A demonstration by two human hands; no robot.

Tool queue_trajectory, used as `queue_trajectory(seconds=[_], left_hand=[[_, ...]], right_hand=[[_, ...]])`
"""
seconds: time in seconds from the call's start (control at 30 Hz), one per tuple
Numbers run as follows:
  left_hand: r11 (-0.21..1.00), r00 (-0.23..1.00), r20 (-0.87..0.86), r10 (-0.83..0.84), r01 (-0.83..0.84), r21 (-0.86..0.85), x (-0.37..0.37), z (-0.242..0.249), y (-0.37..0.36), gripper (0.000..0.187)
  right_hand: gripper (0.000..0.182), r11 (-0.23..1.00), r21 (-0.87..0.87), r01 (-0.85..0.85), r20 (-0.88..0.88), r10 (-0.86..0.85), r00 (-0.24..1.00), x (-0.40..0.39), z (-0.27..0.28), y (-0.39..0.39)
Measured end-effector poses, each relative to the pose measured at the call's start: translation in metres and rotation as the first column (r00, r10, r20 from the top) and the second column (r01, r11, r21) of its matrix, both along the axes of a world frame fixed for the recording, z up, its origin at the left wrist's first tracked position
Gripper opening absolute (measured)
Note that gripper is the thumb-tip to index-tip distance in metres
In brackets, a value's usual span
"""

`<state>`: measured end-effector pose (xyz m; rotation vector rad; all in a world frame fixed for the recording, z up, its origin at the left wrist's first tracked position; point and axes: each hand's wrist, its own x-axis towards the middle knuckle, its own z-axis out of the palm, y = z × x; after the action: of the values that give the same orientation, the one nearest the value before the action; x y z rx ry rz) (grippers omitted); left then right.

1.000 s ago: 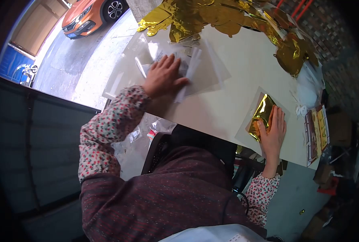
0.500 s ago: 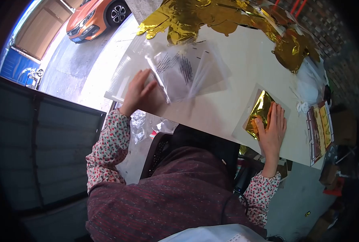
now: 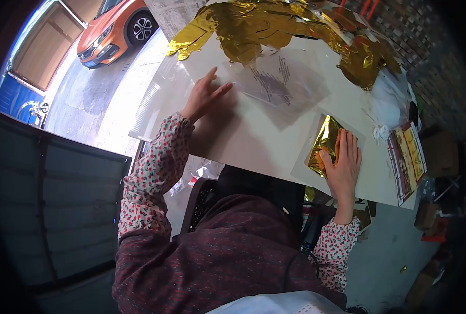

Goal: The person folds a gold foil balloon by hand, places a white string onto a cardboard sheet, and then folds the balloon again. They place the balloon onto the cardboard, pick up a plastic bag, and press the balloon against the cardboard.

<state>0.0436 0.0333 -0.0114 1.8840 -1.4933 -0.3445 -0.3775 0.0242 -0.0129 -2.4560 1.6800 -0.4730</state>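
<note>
My left hand (image 3: pixel 206 97) hovers over the left part of the table, fingers apart and nothing in them. Just to its right lie clear plastic bags (image 3: pixel 290 86) with dark printed lines, one overlapping another. At the right, my right hand (image 3: pixel 345 163) rests flat on a folded gold foil piece (image 3: pixel 325 142), fingers stretched over its right side. The foil lies on a clear plastic bag (image 3: pixel 302 163) whose edges show around it.
Crumpled gold foil sheets (image 3: pixel 243 32) cover the table's far side. A white plastic bag (image 3: pixel 391 102) and a printed card (image 3: pixel 407 163) sit along the right edge of the table (image 3: pixel 254 149). An orange car (image 3: pixel 115 32) stands outside at the far left.
The printed plastic bags have shifted right and away on the table. My left hand has moved right and forward, its fingers more spread. My right hand stays on the foil.
</note>
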Motion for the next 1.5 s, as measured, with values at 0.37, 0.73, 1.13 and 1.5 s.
queue_trajectory(seconds=[0.37, 0.73, 1.13, 1.5], left_hand=[[0.868, 0.857, 0.331, -0.396, 0.467, -0.17, -0.059, -0.011, -0.043, 0.071], [0.838, 0.808, 0.228, -0.543, 0.508, 0.198, 0.018, 0.01, 0.028, 0.068], [0.831, 0.753, 0.487, -0.443, 0.549, -0.092, -0.078, 0.025, -0.008, 0.071], [0.796, 0.652, 0.567, -0.503, 0.606, 0.01, -0.138, 0.0, -0.127, 0.073]], right_hand=[[0.082, 1.0, 0.013, 0.005, 0.005, -0.005, 1.0, -0.001, -0.001, -0.001], [0.081, 1.0, 0.021, 0.005, -0.004, -0.005, 1.0, -0.002, 0.001, 0.0], [0.081, 1.0, 0.018, 0.008, -0.018, -0.008, 1.0, -0.001, 0.001, -0.001], [0.081, 1.0, 0.018, 0.003, -0.009, -0.003, 1.0, -0.002, 0.002, -0.001]])
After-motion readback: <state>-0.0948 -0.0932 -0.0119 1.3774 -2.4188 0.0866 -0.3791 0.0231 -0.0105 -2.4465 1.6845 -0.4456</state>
